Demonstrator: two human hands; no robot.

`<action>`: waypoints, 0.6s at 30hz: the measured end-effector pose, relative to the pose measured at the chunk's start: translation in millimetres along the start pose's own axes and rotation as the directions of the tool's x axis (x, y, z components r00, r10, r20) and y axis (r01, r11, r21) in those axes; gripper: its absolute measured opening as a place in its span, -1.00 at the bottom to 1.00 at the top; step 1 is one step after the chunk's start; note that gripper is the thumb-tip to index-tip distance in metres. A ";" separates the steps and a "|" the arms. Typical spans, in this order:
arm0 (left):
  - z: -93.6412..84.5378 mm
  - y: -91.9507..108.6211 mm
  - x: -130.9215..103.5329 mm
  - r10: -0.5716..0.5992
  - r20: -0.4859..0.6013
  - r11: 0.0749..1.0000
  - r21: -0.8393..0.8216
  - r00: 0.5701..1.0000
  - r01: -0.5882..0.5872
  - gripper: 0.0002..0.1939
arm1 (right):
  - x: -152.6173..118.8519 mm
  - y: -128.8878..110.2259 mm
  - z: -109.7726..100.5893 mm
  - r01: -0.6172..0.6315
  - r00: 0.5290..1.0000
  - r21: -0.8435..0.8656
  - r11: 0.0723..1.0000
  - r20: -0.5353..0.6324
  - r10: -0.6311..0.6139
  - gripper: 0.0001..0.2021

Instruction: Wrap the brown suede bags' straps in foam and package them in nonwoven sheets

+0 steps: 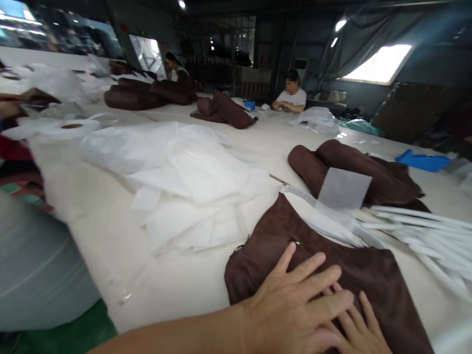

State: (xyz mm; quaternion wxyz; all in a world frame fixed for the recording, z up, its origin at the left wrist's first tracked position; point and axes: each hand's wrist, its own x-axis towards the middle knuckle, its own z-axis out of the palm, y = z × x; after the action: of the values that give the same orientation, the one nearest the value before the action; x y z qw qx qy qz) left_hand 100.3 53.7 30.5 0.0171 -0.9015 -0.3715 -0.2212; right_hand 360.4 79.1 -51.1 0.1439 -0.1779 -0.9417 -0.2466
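Well, brown piece (368,270): it is lying on the near part of the table (155,275), directly under the person's two hands.
Left hand (298,300): it is resting palm down on the piece, fingers fanned apart, and crossing over part of the right hand. No pinch is showing.
Right hand (363,334): it is lying partly beneath the left, its showing fingers reaching straight and apart over the piece. Its thumb is hiding from me, but I'm seeing nothing gripped.
Flat fingers: judging by their spread, they are probably keeping the piece flat and stopping it from sliding, rather than lifting it.
Shiny bit (297,243): it is sitting by the left little finger, too small for me to name.
White sheets (206,167): they are lying in a loose heap beyond the piece, to its left, seemingly within the left hand's reach.
Strips (424,233): they are bunching to the right of the piece, perhaps so the right hand can get at them.
Brown bundle (387,177): it is lying folded beyond the strips, apparently staying out of the hands' way.
Co-worker (297,98): someone in white is sitting across the table, hands close together.
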 end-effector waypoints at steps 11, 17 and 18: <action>54.3 -18.4 5.7 0.122 0.096 0.971 0.193 0.988 -0.139 -0.38 | -30.6 -18.3 -62.3 -0.521 0.819 0.158 0.839 0.372 0.438 -0.28; 59.3 -23.4 8.8 0.185 0.065 0.949 0.246 0.981 -0.195 -0.40 | -69.3 -28.3 -71.5 -0.694 0.691 0.090 0.715 0.364 0.625 -0.32; 58.5 -23.8 9.5 0.185 0.058 0.950 0.246 0.981 -0.194 -0.40 | -68.7 -28.3 -70.8 -0.697 0.690 0.091 0.711 0.353 0.632 -0.32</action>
State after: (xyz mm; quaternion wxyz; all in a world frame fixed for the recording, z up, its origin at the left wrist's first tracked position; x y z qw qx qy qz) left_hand 112.7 88.7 -21.5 0.1454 -0.9273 -0.3083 -0.1544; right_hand 423.4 1.4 -28.2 0.0998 -0.5262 -0.8434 -0.0429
